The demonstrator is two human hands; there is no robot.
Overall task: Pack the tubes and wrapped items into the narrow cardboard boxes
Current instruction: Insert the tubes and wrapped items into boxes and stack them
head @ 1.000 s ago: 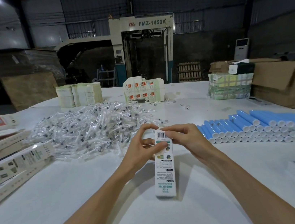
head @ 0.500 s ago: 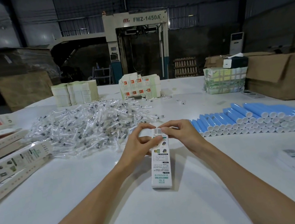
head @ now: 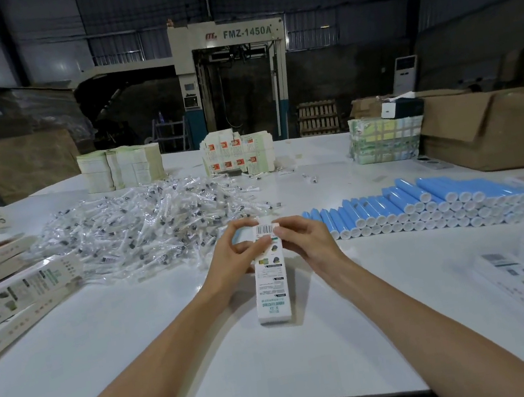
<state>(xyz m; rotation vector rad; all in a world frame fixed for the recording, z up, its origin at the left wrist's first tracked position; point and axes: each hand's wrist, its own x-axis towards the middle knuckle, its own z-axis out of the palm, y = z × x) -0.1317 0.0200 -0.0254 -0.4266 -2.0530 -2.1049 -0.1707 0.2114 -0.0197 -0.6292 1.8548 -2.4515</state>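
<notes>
Closing the far end of the narrow box (head: pixel 271 284) looks like the step in hand. Both hands grip it there, where the barcode label (head: pixel 265 230) shows. The left hand (head: pixel 231 261) curls round the box's left edge, thumb and fingertips up at the end. The right hand (head: pixel 309 242) pinches the opposite corner. The box lies lengthwise on the bench (head: pixel 134 351), its near end pointing at the person. Whether anything is already inside cannot be told.

To do this well, I judge the end should be tucked in squarely. One hand braces the sides so the thin card does not buckle, and the other eases the tongue home without creasing it.

The blue tubes (head: pixel 423 209) lie in neat rows to the right, apart from the box. The heap of wrapped items (head: pixel 143 228) sits just beyond the left hand — both supplies look within easy reach for the next fill. Other boxes (head: pixel 15 297) lie along the bench's left side.
</notes>
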